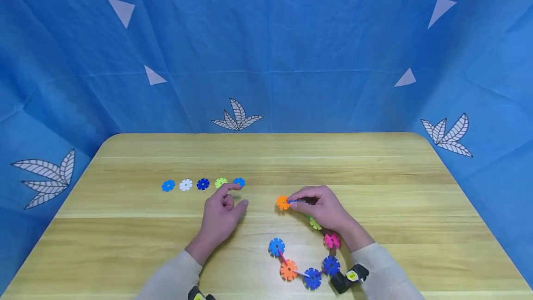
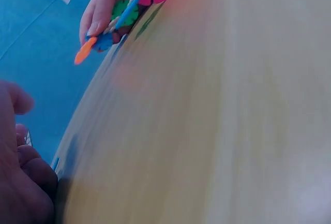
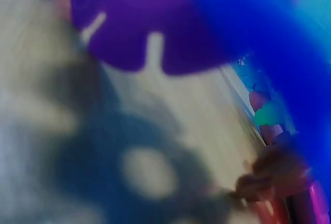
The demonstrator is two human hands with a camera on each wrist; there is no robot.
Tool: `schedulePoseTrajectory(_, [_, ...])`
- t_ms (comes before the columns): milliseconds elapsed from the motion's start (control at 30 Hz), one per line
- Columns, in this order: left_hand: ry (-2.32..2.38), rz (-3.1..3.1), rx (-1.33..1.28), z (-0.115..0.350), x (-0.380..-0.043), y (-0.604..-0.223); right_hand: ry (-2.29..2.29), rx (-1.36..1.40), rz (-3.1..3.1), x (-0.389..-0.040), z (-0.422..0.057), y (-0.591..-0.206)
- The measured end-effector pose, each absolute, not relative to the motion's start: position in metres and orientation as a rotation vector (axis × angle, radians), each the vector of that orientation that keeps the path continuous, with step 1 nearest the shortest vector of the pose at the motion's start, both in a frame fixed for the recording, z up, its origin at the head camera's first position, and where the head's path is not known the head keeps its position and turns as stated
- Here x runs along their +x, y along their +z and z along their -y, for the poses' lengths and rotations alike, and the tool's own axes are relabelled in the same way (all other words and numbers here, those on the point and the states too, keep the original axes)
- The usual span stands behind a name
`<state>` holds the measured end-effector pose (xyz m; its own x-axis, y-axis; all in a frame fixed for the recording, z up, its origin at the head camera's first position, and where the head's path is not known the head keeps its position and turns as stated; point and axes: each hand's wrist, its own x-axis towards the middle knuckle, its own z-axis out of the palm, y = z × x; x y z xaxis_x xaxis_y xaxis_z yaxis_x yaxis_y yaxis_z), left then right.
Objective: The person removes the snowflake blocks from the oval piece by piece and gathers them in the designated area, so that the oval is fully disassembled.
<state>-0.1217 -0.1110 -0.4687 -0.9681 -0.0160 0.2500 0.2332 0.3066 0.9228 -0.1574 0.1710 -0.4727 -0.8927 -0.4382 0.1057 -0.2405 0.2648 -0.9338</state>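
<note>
My right hand point(image 1: 322, 205) pinches a blue snowflake disc point(image 1: 293, 202) whose edge joins an orange disc point(image 1: 283, 203). It belongs to a curved chain of slotted plastic discs, running past a yellow-green disc point(image 1: 315, 223), a pink disc point(image 1: 331, 240) and two dark blue discs to another orange disc point(image 1: 288, 270) and a light blue end disc point(image 1: 276, 247). My left hand point(image 1: 222, 214) holds nothing; its forefinger reaches over a loose blue disc point(image 1: 239, 182), and I cannot tell whether it touches. A purple disc point(image 3: 155, 43) looms blurred in the right wrist view.
Left of that loose disc, a row holds a yellow-green disc point(image 1: 220, 183), a dark blue disc point(image 1: 203, 184), a white disc point(image 1: 185, 184) and a light blue disc point(image 1: 168, 185). Behind the wooden table point(image 1: 266, 152) hangs a blue patterned cloth point(image 1: 266, 50).
</note>
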Motion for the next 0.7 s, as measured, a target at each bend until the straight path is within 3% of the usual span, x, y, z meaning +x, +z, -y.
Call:
schedulePoseTrajectory(433, [-1.720, 2.469, -0.277, 0.093, -0.122, -0.466, -1.595, -0.580, -2.456, -0.156, -0.176, -0.469])
schedulePoseTrajectory(700, [-1.710, 2.625, -0.422, 0.079, -0.124, -0.461, -1.717, -0.683, -2.363, -0.157, -0.173, -0.472])
